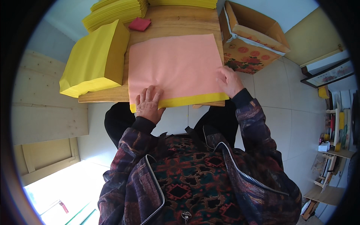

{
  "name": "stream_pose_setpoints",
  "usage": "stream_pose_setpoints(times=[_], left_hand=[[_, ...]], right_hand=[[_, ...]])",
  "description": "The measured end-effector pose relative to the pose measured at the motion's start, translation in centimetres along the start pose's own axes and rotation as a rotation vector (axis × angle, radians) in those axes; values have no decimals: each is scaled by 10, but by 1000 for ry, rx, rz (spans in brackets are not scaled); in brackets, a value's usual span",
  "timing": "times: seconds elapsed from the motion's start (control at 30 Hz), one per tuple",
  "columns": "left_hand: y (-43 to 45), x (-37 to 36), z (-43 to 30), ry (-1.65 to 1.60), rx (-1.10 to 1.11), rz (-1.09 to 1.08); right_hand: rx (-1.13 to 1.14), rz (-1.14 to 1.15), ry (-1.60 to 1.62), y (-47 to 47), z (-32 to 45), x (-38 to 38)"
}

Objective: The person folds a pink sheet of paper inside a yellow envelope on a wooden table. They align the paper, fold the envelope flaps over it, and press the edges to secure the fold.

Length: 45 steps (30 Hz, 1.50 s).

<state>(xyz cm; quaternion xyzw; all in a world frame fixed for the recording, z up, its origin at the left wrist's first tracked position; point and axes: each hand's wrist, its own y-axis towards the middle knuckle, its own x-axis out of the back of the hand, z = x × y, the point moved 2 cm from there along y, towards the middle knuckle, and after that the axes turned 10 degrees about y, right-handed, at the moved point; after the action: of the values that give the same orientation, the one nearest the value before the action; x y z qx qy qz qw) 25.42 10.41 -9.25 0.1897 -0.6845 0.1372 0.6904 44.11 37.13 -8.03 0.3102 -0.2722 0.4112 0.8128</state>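
Observation:
A large pink sheet, which looks like paper, lies flat on the wooden table, with a yellow strip showing along its near edge. My left hand rests palm down on the sheet's near left corner, fingers a little spread. At the right edge of the sheet is my right hand, its fingers curled by the near right corner; whether it pinches the edge cannot be told. Left of the sheet stands a thick stack of yellow paper. A small folded red cloth lies beyond the sheet's far left corner.
More folded yellow stacks lie along the table's far side. An open cardboard box stands close to the table's right side. Plywood boards are at the left. A framed picture and cluttered shelves are at the far right.

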Motion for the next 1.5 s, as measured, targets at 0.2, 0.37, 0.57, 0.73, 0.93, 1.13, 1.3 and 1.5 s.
stream_pose_setpoints(times=[0.2, 0.37, 0.57, 0.73, 0.93, 1.13, 1.3, 1.5], left_hand=[[-1, -5, 0, 12, 16, 16], [-1, -6, 0, 21, -4, -22], [-1, -5, 0, 34, -20, -65], [0, -7, -1, 8, -19, -70], [-7, 3, 4, -85, -28, -47], [-47, 6, 33, -422, 123, -303], [-63, -18, 88, -1021, 787, -275], [-47, -46, 80, -1494, 791, -269]], right_hand=[[71, 93, -183, 7, 2, -11], [-32, 92, -339, 37, -4, -9], [66, 72, -389, 31, 12, -13], [100, 144, -250, 6, 30, -25], [85, 130, -271, -1, 37, -28], [91, 151, -287, -3, 35, -26], [69, 145, -273, -3, 34, -28], [71, 140, -258, -2, 35, -26]])
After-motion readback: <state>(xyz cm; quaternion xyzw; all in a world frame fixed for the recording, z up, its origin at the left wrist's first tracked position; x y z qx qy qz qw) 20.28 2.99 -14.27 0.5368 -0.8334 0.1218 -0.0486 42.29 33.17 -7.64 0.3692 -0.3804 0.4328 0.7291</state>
